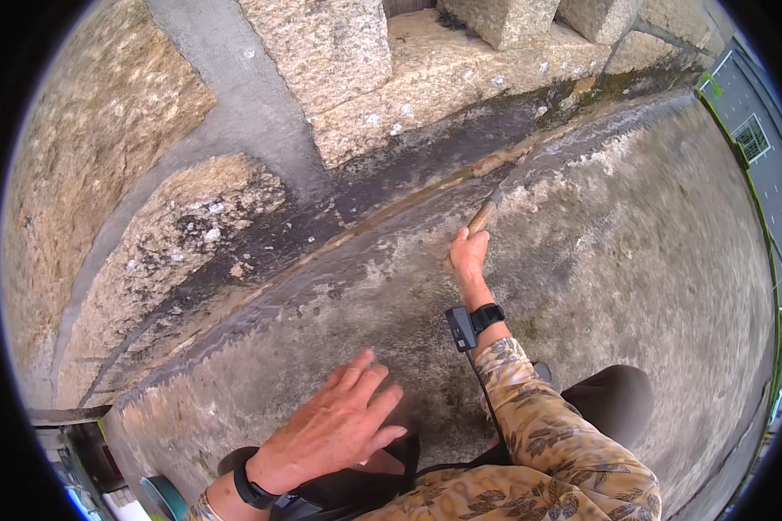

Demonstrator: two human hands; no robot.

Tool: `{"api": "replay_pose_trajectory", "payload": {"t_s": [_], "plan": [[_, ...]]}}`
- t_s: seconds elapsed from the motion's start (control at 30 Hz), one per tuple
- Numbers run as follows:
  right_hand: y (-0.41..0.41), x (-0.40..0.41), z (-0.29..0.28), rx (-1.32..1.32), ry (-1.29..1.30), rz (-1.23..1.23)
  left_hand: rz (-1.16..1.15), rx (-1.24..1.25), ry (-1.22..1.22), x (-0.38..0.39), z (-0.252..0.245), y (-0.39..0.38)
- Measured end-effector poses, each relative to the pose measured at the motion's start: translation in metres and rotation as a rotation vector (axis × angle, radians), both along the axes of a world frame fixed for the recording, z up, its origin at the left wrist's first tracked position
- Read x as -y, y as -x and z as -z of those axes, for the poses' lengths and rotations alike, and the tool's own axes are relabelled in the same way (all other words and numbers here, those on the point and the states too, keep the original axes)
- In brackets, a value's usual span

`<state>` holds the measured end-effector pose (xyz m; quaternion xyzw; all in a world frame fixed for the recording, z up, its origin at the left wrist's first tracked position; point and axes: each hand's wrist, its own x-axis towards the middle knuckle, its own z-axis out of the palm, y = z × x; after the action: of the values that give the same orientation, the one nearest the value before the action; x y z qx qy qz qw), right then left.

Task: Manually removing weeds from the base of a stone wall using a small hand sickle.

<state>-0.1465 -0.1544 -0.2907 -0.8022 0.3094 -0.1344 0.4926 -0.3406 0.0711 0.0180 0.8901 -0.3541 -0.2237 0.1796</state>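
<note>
My right hand is closed around the wooden handle of a hand tool. The tool's dark metal end points away from me, along the foot of a stone wall; its working edge is blurred and its exact kind is unclear. That end is at the damp, dark strip where the concrete ground meets the wall. Closer to my body, my left hand hovers over the ground with its fingers apart, holding nothing. Straps circle both my wrists, and a small black device sits beside the right one.
Grey mortar fills the joints between rough stone blocks. Stone posts stand on a ledge at the top. My bent knee is at the right. A teal container is at the lower left. Green growth lines the ground's far right edge.
</note>
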Motion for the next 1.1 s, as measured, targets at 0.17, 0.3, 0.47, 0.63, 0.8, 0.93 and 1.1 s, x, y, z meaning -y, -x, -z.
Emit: {"api": "replay_pose_trajectory", "payload": {"t_s": [0.17,0.3,0.47,0.63,0.8,0.93,1.1], "plan": [[-0.021,0.014,0.011,-0.061,-0.087,-0.129,-0.009,0.005,0.023,-0.002,-0.001,0.001],[-0.013,0.009,0.032,0.008,0.006,-0.019,-0.011,0.011,0.022,-0.003,0.002,0.000],[-0.017,0.016,0.039,0.120,0.172,-0.040,-0.005,0.003,0.033,0.003,-0.002,0.000],[-0.016,0.010,0.037,0.045,-0.081,-0.067,-0.022,-0.001,0.042,-0.003,0.004,-0.001],[-0.011,-0.012,0.015,0.053,-0.325,-0.062,-0.049,-0.009,0.008,-0.008,0.001,0.001],[-0.015,0.009,0.003,0.050,-0.251,-0.095,-0.023,0.001,0.049,-0.005,0.005,-0.001],[-0.007,0.015,0.003,0.183,-0.383,-0.007,-0.025,0.008,0.056,-0.004,0.003,-0.003]]}}
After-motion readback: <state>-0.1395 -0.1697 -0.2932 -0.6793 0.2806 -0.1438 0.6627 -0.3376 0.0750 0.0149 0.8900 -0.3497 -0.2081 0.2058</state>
